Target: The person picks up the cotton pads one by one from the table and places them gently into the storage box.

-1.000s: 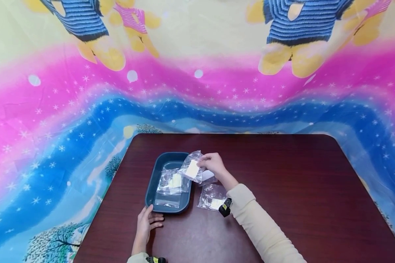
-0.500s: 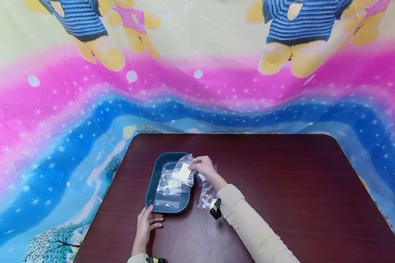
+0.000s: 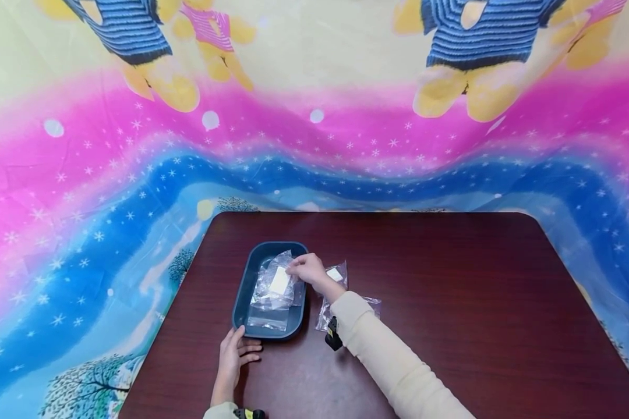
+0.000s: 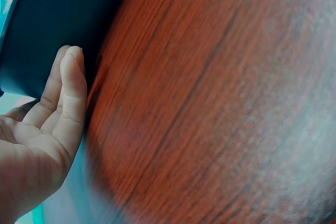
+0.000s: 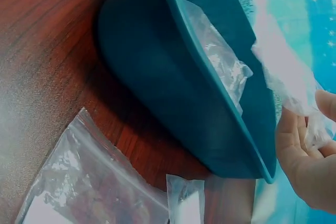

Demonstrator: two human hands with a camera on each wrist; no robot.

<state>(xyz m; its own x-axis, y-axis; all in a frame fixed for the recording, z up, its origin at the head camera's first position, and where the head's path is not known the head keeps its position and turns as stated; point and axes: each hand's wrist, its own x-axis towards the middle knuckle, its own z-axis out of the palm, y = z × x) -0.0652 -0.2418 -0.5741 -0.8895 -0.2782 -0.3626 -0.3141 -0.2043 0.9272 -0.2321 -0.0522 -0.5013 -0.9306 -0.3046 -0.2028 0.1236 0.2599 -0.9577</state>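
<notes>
My right hand [image 3: 310,269] pinches a clear plastic bag [image 3: 280,280] with a white label over the dark teal bin [image 3: 237,302]. In the right wrist view this bag [image 5: 286,69] hangs between thumb and fingers, above the bin's rim [image 5: 215,80]. Other clear bags [image 3: 268,319] lie inside the bin; one bag [image 5: 218,51] shows past the rim. My left hand [image 3: 230,361] is at the bin's near left corner, its fingers fairly straight. The left wrist view has its fingertips [image 4: 73,69] against the bin's outer wall [image 4: 52,14].
To the right of the bin, more clear bags lie on the dark red wooden table [image 3: 451,291]: one with a white label [image 3: 336,274], another partly hidden under the right forearm [image 3: 324,317]. A patterned cloth [image 3: 346,145] hangs behind the table.
My right hand has moved left with the pinched bag, from the bin's right edge to over its inside. More of the bags on the table shows. The left hand stays in place.
</notes>
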